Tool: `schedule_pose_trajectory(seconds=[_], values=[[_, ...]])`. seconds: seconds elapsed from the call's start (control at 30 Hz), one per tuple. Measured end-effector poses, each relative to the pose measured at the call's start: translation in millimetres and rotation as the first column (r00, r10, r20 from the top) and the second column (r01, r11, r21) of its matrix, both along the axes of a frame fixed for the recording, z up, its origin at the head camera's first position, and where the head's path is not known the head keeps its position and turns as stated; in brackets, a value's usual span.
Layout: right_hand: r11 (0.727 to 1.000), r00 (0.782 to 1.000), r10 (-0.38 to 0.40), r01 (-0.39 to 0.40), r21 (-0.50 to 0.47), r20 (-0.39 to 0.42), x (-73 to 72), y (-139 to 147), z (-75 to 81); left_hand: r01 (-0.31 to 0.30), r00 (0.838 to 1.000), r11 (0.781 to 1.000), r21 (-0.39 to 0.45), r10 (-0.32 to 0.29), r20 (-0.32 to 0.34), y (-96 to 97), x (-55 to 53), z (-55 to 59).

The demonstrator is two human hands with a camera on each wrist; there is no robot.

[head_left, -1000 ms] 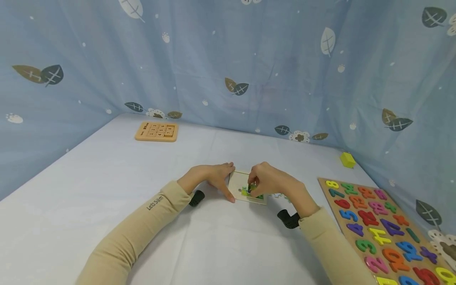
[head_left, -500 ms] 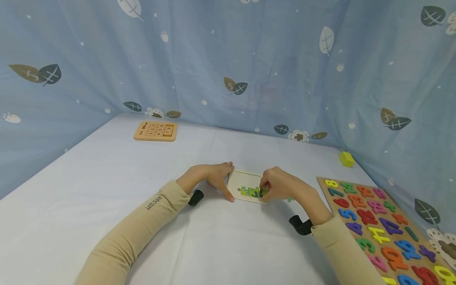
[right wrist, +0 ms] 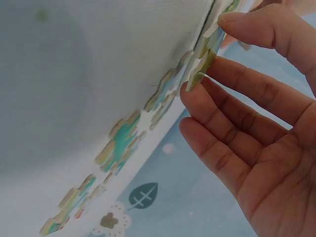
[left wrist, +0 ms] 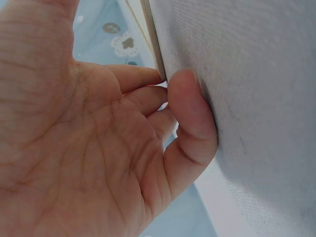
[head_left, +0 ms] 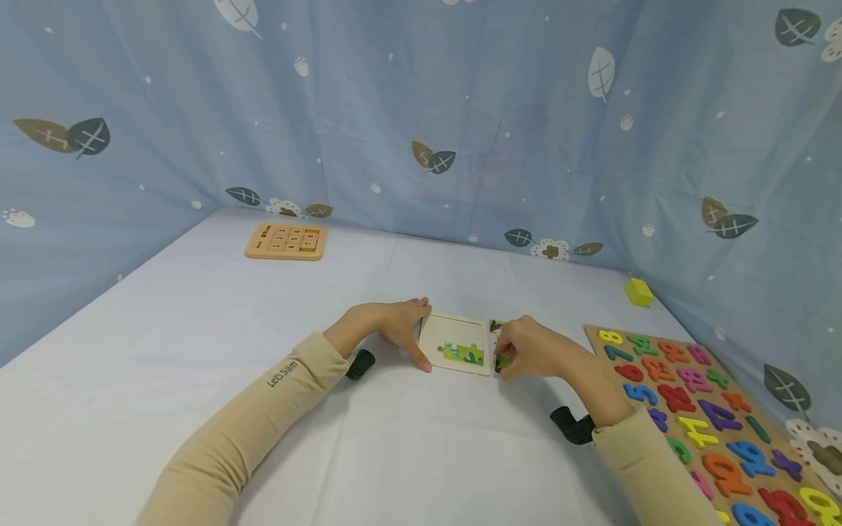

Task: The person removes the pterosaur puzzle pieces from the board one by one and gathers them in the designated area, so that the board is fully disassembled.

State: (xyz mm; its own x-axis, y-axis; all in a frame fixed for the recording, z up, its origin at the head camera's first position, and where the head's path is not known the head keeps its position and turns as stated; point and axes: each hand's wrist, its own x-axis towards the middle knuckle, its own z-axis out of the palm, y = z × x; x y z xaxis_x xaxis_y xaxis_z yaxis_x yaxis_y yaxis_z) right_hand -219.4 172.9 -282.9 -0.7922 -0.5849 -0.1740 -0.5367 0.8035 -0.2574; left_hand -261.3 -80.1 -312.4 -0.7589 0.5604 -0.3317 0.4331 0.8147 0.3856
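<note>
A pale wooden puzzle tray (head_left: pixel 454 330) lies mid-table, with joined green jigsaw pieces (head_left: pixel 463 354) in its near part. My left hand (head_left: pixel 397 327) steadies the tray's left side, thumb and fingers spread; in the left wrist view the fingertips (left wrist: pixel 155 76) meet the tray's edge. Just past the tray's right edge, my right hand (head_left: pixel 534 349) pinches a green jigsaw piece (right wrist: pixel 210 52) between thumb and fingers. Several loose pieces (right wrist: pixel 121 143) lie on the cloth in the right wrist view; the hand hides most of them from the head view.
A wooden number slide puzzle (head_left: pixel 286 242) sits at the back left. To the right lies a board of coloured numbers and letters (head_left: pixel 710 409), with a yellow block (head_left: pixel 639 292) behind it. A blue patterned curtain (head_left: pixel 368 95) encloses the table's back and sides.
My right hand has moved right, from over the tray to the pieces beside it, uncovering the joined green pieces. The left hand has stayed at the tray's left side.
</note>
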Motion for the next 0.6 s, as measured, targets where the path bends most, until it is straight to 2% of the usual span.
schedule_pose_trajectory(seconds=[0.17,0.4,0.6], values=[[1.0,1.0,-0.014,0.014,0.003,0.001,4.3,2.3,-1.9,0.008,1.0,1.0,0.004,-0.008,0.001,-0.2,0.0,-0.5],[0.999,0.999,0.031,-0.031,0.013,-0.019,7.3,1.8,-3.3,0.009,1.0,1.0,0.008,-0.009,-0.006,0.0,-1.2,-1.8],[1.0,1.0,0.024,-0.024,0.013,-0.017,8.7,-0.3,-4.1,0.008,1.0,1.0,0.004,-0.008,-0.007,0.1,-0.3,-0.9]])
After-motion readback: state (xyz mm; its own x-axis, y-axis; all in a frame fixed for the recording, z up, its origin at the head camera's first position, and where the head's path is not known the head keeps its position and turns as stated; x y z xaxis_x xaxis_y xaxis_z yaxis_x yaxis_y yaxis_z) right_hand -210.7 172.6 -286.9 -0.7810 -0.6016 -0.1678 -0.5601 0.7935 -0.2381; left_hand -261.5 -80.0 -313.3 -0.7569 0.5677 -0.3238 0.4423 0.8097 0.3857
